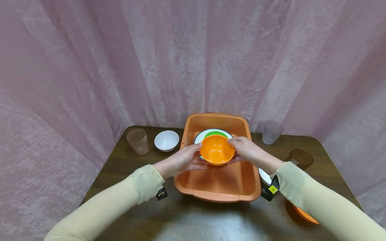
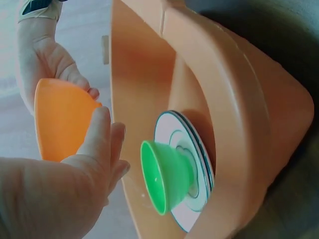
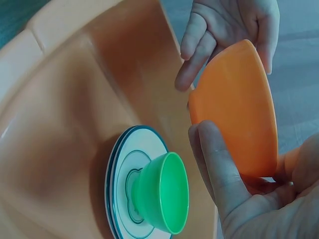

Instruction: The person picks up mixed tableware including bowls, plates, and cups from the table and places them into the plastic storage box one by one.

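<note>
Both hands hold an orange bowl (image 1: 217, 150) above an orange plastic basin (image 1: 217, 197). My left hand (image 1: 184, 158) grips the bowl's left side, thumb at the rim and fingers beneath. On the opposite side my right hand (image 1: 246, 151) grips it the same way. The left wrist view shows the bowl (image 2: 65, 119) raised over the basin (image 2: 234, 99). Inside the basin, a green bowl (image 3: 169, 194) stands on stacked white plates (image 3: 124, 169) with dark rims. From the head view, the orange bowl partly covers the green bowl (image 1: 216, 133) and plates (image 1: 200, 136).
Left of the basin are a white bowl (image 1: 167, 140) and a pinkish tumbler (image 1: 138, 141). To the right stand a clear tumbler (image 1: 272, 132) and a brown one (image 1: 300, 158). A white dish (image 1: 264, 176) and an orange dish (image 1: 306, 215) lie partly under the right arm. A pink curtain (image 1: 205, 60) hangs behind.
</note>
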{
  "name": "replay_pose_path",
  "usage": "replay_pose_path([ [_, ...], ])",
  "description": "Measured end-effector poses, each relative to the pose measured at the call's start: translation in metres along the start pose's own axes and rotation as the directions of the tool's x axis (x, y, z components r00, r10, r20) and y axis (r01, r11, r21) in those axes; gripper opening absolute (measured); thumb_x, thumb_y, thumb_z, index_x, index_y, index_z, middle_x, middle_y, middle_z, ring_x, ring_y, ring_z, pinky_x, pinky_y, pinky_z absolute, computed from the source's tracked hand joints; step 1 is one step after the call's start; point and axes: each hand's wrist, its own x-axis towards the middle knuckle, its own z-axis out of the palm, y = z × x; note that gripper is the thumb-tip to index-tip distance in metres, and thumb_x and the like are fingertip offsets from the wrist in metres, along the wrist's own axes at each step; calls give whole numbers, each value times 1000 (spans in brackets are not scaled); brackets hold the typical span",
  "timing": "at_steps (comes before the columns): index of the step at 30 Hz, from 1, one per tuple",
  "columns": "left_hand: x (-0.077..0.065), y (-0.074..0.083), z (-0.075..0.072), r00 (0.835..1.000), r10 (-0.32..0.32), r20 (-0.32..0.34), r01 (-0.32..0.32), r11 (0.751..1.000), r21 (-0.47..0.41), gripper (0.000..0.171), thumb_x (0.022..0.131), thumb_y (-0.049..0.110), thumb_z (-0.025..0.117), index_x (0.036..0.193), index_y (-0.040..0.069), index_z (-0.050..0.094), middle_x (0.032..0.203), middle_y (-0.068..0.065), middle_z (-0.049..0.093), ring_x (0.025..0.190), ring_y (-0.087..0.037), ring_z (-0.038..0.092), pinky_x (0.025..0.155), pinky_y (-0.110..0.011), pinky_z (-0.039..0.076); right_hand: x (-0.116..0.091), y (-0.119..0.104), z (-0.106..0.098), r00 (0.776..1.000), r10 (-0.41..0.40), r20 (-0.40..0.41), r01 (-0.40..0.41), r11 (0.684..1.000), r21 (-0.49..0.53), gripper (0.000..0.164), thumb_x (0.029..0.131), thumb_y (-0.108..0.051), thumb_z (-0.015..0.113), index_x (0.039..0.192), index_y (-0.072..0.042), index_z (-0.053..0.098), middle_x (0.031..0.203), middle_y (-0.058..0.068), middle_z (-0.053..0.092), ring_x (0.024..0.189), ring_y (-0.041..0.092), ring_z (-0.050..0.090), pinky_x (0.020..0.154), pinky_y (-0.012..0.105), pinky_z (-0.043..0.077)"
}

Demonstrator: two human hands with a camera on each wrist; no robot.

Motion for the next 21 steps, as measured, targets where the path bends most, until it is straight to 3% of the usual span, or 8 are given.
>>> replay_pose_path([
  [9, 5, -3, 9, 999, -50, -14, 48, 995, -86, 53, 112, 35, 41, 154, 3, 35, 136, -23, 54, 108, -36, 68, 97, -54, 51, 1, 1, 3, 1000, 11, 1, -11, 1000, -9, 49, 112, -22, 38, 144, 16, 40, 128, 31, 58, 100, 34, 71, 83, 47, 59],
  [16, 5, -4, 9, 999, -51, -16, 50, 996, -73, 51, 113, 32, 39, 155, 3, 34, 133, -23, 55, 105, -32, 70, 88, -47, 58, 1, 4, 3, 1000, 6, 13, -6, 1000, -11, 50, 113, -23, 38, 143, 16, 41, 127, 30, 58, 99, 33, 71, 85, 48, 58],
  [21, 5, -5, 8, 998, -60, -9, 59, 995, -75, 50, 113, 31, 38, 154, 2, 34, 133, -22, 55, 109, -38, 68, 85, -46, 59, 1, 5, 4, 1000, 13, 10, -13, 1000, -22, 49, 113, -25, 39, 142, 15, 44, 126, 28, 59, 99, 33, 71, 85, 48, 58],
])
